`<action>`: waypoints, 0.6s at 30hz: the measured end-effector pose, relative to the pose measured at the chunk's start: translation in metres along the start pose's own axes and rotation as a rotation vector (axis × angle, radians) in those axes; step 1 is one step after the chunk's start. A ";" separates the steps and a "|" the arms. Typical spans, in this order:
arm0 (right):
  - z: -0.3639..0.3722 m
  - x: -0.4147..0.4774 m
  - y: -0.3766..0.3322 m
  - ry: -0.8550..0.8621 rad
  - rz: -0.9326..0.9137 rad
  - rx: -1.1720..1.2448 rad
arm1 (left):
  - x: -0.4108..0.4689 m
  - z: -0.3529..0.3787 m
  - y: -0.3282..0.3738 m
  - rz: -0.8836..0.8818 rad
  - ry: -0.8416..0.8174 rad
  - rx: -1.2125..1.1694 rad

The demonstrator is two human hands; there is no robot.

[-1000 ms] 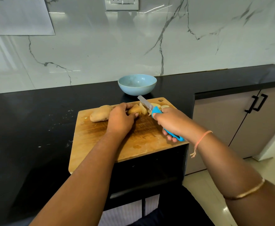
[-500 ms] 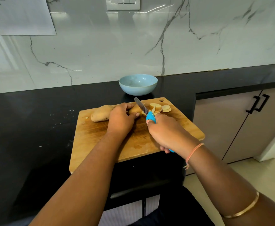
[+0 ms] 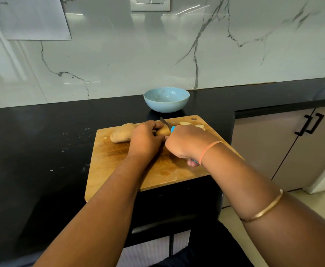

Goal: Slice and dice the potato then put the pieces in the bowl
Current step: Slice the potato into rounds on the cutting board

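The potato [image 3: 121, 134] lies on the wooden cutting board [image 3: 119, 170], towards its far edge. The left hand [image 3: 146, 140] curls over its middle and holds it down. The right hand [image 3: 184, 144] is wrapped round a blue-handled knife [image 3: 166, 123], whose blade rests on the potato's right end. A few slices [image 3: 184, 123] lie at the board's far right corner. The blue bowl [image 3: 166, 105] sits beyond on the black bench [image 3: 42, 141].
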State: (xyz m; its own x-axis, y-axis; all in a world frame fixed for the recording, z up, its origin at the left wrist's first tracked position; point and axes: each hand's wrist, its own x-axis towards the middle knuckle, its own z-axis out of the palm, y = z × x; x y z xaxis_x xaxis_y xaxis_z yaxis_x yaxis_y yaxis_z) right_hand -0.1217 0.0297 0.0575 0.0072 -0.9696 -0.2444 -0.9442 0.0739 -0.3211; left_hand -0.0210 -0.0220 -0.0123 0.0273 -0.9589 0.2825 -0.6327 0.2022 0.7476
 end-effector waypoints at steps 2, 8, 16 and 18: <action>-0.002 0.003 -0.001 -0.022 0.003 0.020 | 0.001 0.000 -0.002 0.009 0.011 -0.006; 0.004 0.005 0.011 -0.045 0.042 0.074 | 0.001 0.002 -0.003 -0.017 0.017 -0.057; 0.010 -0.004 0.019 -0.099 0.070 0.061 | 0.003 0.000 -0.004 -0.069 0.002 -0.096; 0.003 -0.004 0.016 -0.122 0.041 0.068 | 0.002 -0.002 -0.003 -0.066 0.008 -0.116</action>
State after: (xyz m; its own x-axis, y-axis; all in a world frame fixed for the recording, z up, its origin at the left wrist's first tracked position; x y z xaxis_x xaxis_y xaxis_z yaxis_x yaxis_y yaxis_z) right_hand -0.1357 0.0360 0.0504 0.0127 -0.9301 -0.3671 -0.9198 0.1331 -0.3690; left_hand -0.0176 -0.0241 -0.0134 0.0722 -0.9694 0.2347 -0.5358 0.1607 0.8289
